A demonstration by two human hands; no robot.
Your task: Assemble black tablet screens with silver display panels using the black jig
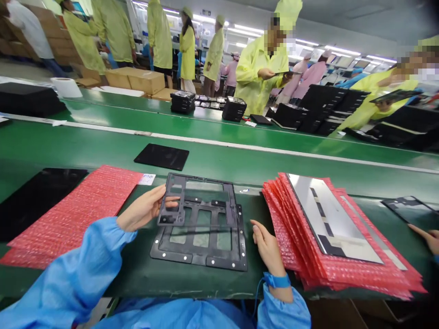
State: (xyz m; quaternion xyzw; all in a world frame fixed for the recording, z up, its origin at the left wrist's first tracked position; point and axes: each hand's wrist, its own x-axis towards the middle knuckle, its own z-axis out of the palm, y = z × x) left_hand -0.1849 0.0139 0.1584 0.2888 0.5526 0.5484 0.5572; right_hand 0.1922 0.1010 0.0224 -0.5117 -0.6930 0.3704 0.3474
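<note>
My left hand (147,208) grips the left edge of a thin black frame (175,220), its fingers showing through an opening. That frame is tilted above a larger black fixture (202,261) with white dots round its rim, which lies on the green table. Just right of the fixture is my right hand (265,240), its index finger stretched out and the other fingers curled, with nothing seen in it. A blue band circles the right wrist. Beyond the frame lies a flat black panel (162,156).
Red bubble-wrap sheets (82,205) and a black sheet (37,196) lie at left. At right a red bubble-wrap stack (291,242) bears a silvery panel (329,219). Another person's hand (425,237) touches a panel at far right. People in yellow stand across the line.
</note>
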